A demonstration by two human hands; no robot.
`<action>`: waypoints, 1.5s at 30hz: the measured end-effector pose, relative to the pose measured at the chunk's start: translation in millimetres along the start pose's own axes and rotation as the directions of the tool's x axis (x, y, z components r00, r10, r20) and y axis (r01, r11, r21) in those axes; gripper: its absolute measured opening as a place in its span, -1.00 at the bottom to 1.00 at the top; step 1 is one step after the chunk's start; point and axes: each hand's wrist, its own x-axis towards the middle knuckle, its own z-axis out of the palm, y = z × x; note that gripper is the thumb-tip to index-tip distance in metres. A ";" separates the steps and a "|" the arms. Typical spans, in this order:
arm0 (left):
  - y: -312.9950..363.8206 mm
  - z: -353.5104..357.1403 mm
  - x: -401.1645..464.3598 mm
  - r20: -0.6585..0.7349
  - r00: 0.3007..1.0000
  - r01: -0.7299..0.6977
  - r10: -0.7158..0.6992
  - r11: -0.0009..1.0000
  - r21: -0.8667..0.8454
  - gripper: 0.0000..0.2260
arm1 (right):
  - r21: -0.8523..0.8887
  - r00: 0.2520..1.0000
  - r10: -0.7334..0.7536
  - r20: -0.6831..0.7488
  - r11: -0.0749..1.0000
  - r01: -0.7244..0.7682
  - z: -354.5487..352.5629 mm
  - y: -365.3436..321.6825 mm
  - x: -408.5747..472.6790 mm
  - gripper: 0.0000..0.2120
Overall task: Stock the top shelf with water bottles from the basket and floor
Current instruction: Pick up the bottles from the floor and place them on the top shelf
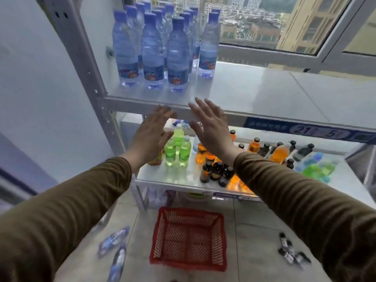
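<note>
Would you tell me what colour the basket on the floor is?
The basket is red, with a lattice mesh; the head view shows it plainly.

Both arms wear long olive-brown ribbed sleeves [305, 200] reaching the wrists, leaving each hand bare.

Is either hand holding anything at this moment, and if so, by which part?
Nothing is held. The left hand and right hand are both open, fingers spread, in front of the top shelf.

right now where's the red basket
The red basket sits on the floor below the shelves, between loose water bottles on its left and small dark bottles on its right.
</note>
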 end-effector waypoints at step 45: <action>-543.8 361.0 -530.6 0.778 0.284 0.683 -0.560 0.688 0.245 -0.42 | -0.017 0.019 0.471 0.882 0.073 -0.997 753.4 -271.1 -369.5 -0.43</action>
